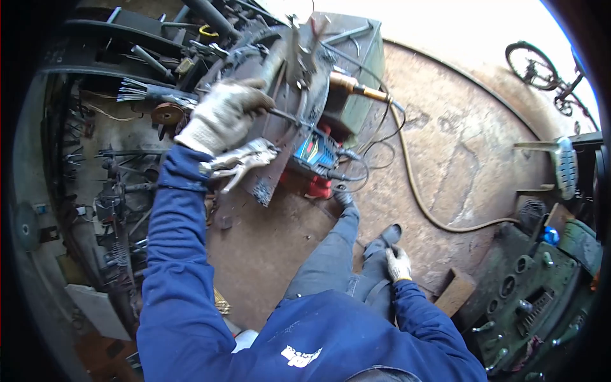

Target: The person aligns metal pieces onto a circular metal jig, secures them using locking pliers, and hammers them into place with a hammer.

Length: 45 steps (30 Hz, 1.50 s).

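Note:
My left hand, in a whitish work glove, is closed around a dark thin rod that points right over a metal workpiece. Just below this hand, silver locking pliers sit at the workpiece's left edge. To the right of the rod's tip is a blue power unit with cables. My right hand, also gloved, rests low by my leg, with its fingers extended and no object visible in it.
Metal parts and tools crowd the left side, with a spool among them. A long hose curves over the floor. At the right stand a perforated stool and a green machine panel; a bicycle is at the upper right.

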Each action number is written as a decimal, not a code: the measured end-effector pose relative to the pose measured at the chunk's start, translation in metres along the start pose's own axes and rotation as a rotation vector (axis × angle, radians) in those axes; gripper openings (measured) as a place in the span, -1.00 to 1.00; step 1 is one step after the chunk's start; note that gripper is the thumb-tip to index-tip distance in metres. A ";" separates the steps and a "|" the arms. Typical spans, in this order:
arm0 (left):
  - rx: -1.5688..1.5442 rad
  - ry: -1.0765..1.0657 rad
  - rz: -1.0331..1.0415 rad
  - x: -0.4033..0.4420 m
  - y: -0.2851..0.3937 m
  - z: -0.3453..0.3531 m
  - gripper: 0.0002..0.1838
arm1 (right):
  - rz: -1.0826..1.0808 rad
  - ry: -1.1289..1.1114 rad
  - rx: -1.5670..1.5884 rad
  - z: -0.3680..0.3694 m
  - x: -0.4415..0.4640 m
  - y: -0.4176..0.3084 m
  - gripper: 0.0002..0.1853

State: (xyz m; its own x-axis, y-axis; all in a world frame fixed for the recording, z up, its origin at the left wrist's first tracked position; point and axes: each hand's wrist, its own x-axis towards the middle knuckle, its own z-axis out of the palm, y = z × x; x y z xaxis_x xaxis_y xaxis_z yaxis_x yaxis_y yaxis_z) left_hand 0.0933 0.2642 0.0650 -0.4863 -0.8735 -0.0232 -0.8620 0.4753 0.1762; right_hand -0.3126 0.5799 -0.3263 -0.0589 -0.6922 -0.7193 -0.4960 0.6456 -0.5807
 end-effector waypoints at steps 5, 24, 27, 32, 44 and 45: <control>0.083 -0.032 -0.048 0.001 0.006 -0.004 -0.76 | 0.167 -0.035 -0.172 -0.063 -0.002 0.040 -0.42; -0.403 0.608 -0.267 -0.048 0.018 -0.047 -0.69 | -0.148 0.017 -0.038 -0.115 0.136 -0.251 -0.45; -0.702 0.653 -0.823 -0.080 0.043 -0.041 -0.74 | -0.200 0.032 -0.018 -0.123 0.178 -0.292 -0.44; -0.704 0.505 -1.390 -0.141 0.094 -0.035 -0.67 | -0.376 -0.074 -0.210 -0.144 0.269 -0.361 -0.41; -0.566 0.470 -1.371 -0.083 0.169 -0.021 -0.10 | -0.527 -0.331 -0.556 -0.096 0.319 -0.504 -0.41; -0.561 0.455 -1.377 -0.082 0.169 -0.022 -0.13 | -0.575 -0.329 -0.552 -0.078 0.330 -0.513 -0.43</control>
State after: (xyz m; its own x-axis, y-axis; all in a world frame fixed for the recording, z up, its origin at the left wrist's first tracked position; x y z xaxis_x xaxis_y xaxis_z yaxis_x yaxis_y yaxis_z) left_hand -0.0098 0.4135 0.1180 0.7796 -0.5938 -0.1989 -0.3786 -0.6999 0.6057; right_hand -0.1452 -0.0047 -0.2356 0.5421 -0.6800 -0.4938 -0.7269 -0.0847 -0.6815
